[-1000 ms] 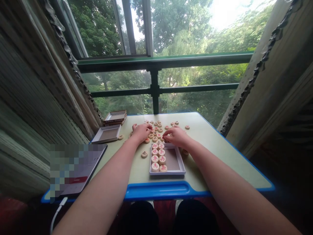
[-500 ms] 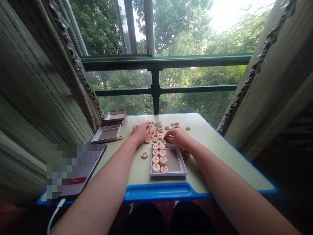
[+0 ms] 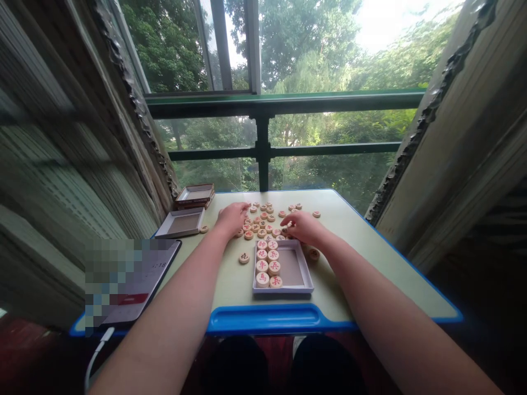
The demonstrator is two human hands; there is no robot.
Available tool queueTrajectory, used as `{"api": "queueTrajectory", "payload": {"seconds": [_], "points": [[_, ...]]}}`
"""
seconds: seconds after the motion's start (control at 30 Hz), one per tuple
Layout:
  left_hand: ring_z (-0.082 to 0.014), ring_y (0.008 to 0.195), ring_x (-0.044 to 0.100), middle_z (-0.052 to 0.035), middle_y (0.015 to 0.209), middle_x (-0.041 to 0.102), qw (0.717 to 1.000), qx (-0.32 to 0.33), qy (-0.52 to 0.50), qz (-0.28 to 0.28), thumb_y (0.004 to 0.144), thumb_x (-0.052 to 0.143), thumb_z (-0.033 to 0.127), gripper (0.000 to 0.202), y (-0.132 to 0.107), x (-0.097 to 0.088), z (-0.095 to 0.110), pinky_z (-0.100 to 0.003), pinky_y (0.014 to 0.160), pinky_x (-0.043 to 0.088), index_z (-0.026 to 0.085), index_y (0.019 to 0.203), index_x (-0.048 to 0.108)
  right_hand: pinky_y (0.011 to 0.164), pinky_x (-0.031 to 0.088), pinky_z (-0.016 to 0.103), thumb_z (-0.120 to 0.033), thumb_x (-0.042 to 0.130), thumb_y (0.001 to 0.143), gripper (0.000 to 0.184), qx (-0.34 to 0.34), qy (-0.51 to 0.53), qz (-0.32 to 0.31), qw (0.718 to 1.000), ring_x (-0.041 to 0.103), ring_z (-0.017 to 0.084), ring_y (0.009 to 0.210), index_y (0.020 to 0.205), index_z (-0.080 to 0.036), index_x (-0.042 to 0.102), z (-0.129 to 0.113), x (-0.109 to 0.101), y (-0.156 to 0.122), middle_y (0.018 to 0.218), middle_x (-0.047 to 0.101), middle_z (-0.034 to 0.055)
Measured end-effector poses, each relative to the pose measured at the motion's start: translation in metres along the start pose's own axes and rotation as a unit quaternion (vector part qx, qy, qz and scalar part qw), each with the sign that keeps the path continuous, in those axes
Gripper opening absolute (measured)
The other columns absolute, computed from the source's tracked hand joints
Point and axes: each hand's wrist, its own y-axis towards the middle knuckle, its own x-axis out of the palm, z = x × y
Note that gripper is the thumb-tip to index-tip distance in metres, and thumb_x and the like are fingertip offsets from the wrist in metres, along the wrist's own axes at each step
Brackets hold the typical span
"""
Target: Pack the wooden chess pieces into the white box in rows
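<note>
Round wooden Chinese chess pieces with red and dark characters lie scattered across the middle of the table. My left hand is over the left side of them, fingers stretched forward and apart; some pieces beneath it are hidden. On the right side, my right hand has its fingers spread and slightly bent, just above a chess piece; its thumb is mostly hidden. Nearer me is a shallow white box. Two columns of red-marked pieces fill its left part, and its grey bottom shows on the right.
A white box lid and a small stack of brown-edged boxes stand at the back left. A tablet with a white cable lies at front left. Single pieces lie beside the box. Blue trim edges the table.
My left hand has shifted slightly left, uncovering several pieces. My right hand has drawn a little to the right, showing a piece by its fingers. The filled box looks the same.
</note>
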Motion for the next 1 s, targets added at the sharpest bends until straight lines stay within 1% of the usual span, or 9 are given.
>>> {"api": "queueTrajectory", "payload": {"seconds": [0.13, 0.27, 0.33, 0.4, 0.47, 0.6, 0.7, 0.87, 1.0], "points": [[-0.0218, 0.1, 0.061, -0.0077, 0.109, 0.067, 1.0, -0.003, -0.021, -0.013, 0.082, 0.045, 0.02, 0.031, -0.005, -0.011, -0.009, -0.029, 0.09, 0.044, 0.018, 0.102, 0.069, 0.065, 0.045, 0.022, -0.007, 0.055, 0.069, 0.029, 0.028, 0.034, 0.011, 0.999, 0.061, 0.015, 0.073, 0.089, -0.019, 0.073, 0.009, -0.002, 0.001, 0.084, 0.07, 0.0031], [-0.0203, 0.095, 0.062, -0.0062, 0.102, 0.07, 0.997, -0.001, -0.055, -0.049, 0.078, 0.047, 0.015, 0.031, -0.008, -0.011, -0.014, -0.027, 0.085, 0.047, 0.019, 0.097, 0.071, 0.076, 0.045, 0.026, -0.011, 0.057, 0.069, 0.023, 0.015, 0.018, 0.047, 0.999, 0.061, 0.018, 0.082, 0.083, -0.019, 0.073, 0.018, -0.002, 0.004, 0.087, 0.07, 0.0042], [-0.0185, 0.095, 0.062, -0.0057, 0.102, 0.07, 0.996, -0.008, -0.077, -0.034, 0.077, 0.044, 0.011, 0.034, -0.008, -0.011, -0.015, -0.026, 0.085, 0.047, 0.018, 0.098, 0.07, 0.084, 0.044, 0.028, -0.012, 0.057, 0.07, 0.021, -0.011, 0.009, 0.066, 0.998, 0.06, 0.019, 0.091, 0.081, -0.019, 0.074, 0.021, -0.001, 0.006, 0.092, 0.07, 0.0051], [-0.0178, 0.095, 0.062, -0.0065, 0.103, 0.07, 0.995, -0.018, -0.094, -0.01, 0.076, 0.043, 0.01, 0.036, -0.008, -0.011, -0.016, -0.025, 0.084, 0.047, 0.016, 0.101, 0.069, 0.085, 0.044, 0.027, -0.012, 0.056, 0.071, 0.022, -0.022, 0.021, 0.062, 0.998, 0.06, 0.019, 0.093, 0.08, -0.02, 0.074, 0.022, 0.0, 0.006, 0.096, 0.07, 0.0045], [-0.0183, 0.09, 0.063, -0.0071, 0.099, 0.07, 0.995, -0.017, -0.1, -0.024, 0.074, 0.048, 0.014, 0.033, -0.011, -0.015, -0.014, -0.025, 0.08, 0.048, 0.015, 0.099, 0.07, 0.081, 0.046, 0.025, -0.01, 0.054, 0.071, 0.024, -0.021, 0.043, 0.045, 0.998, 0.062, 0.017, 0.089, 0.08, -0.02, 0.073, 0.022, 0.001, 0.006, 0.095, 0.07, 0.003], [-0.0206, 0.078, 0.063, -0.0067, 0.087, 0.071, 0.993, 0.036, -0.065, -0.089, 0.068, 0.062, 0.033, 0.024, -0.018, -0.024, -0.006, -0.026, 0.067, 0.047, 0.017, 0.082, 0.072, 0.078, 0.047, 0.024, -0.009, 0.053, 0.07, 0.025, -0.034, 0.043, 0.036, 0.998, 0.063, 0.016, 0.085, 0.08, -0.021, 0.074, 0.019, 0.002, 0.005, 0.092, 0.071, 0.0022], [-0.0196, 0.073, 0.063, -0.0057, 0.081, 0.071, 0.991, 0.041, -0.04, -0.122, 0.069, 0.062, 0.035, 0.021, -0.022, -0.027, -0.001, -0.026, 0.063, 0.045, 0.018, 0.077, 0.073, 0.079, 0.048, 0.025, -0.008, 0.053, 0.069, 0.026, -0.049, 0.035, 0.044, 0.997, 0.064, 0.018, 0.086, 0.081, -0.02, 0.074, 0.016, 0.002, 0.005, 0.091, 0.071, 0.0035], [-0.0185, 0.078, 0.064, -0.0054, 0.09, 0.071, 0.989, 0.057, -0.035, -0.132, 0.073, 0.057, 0.027, 0.022, -0.02, -0.023, 0.001, -0.024, 0.068, 0.045, 0.021, 0.085, 0.074, 0.085, 0.047, 0.029, -0.008, 0.053, 0.07, 0.026, -0.081, 0.025, 0.053, 0.995, 0.063, 0.019, 0.091, 0.08, -0.019, 0.074, 0.011, 0.001, 0.004, 0.093, 0.071, 0.0057], [-0.0205, 0.083, 0.064, -0.0063, 0.095, 0.071, 0.99, 0.066, -0.02, -0.123, 0.075, 0.058, 0.031, 0.022, -0.018, -0.02, 0.004, -0.025, 0.07, 0.045, 0.021, 0.086, 0.074, 0.087, 0.045, 0.031, -0.008, 0.054, 0.07, 0.024, -0.095, 0.019, 0.063, 0.993, 0.061, 0.02, 0.092, 0.079, -0.02, 0.074, 0.009, 0.002, 0.002, 0.091, 0.071, 0.0053]]}}
